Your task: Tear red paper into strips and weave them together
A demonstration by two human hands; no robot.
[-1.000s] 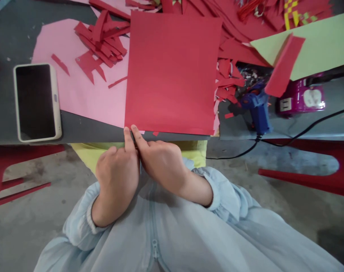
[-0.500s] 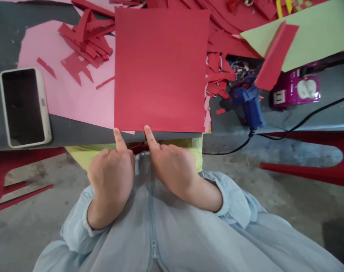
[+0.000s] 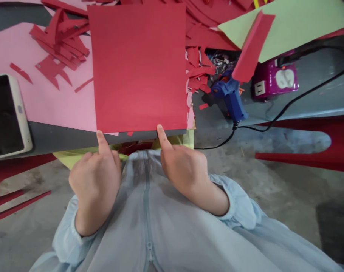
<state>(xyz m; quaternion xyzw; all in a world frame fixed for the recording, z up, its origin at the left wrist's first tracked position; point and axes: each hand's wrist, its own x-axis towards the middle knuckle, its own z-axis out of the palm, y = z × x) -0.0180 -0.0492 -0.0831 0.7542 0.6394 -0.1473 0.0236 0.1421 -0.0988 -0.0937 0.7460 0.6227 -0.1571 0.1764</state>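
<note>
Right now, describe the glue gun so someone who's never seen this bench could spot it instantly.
Start at the big red paper square both index fingers press at the table's near edge. Go right, past the loose red scraps, to the grey table by the magenta power strip. The glue gun lies there: the only blue thing, with a black cord trailing off the edge.

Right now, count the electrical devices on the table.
3: a phone at the left edge, a blue glue gun right of the red sheet, and a purple power strip beyond it. Scraps may hide more.
</note>
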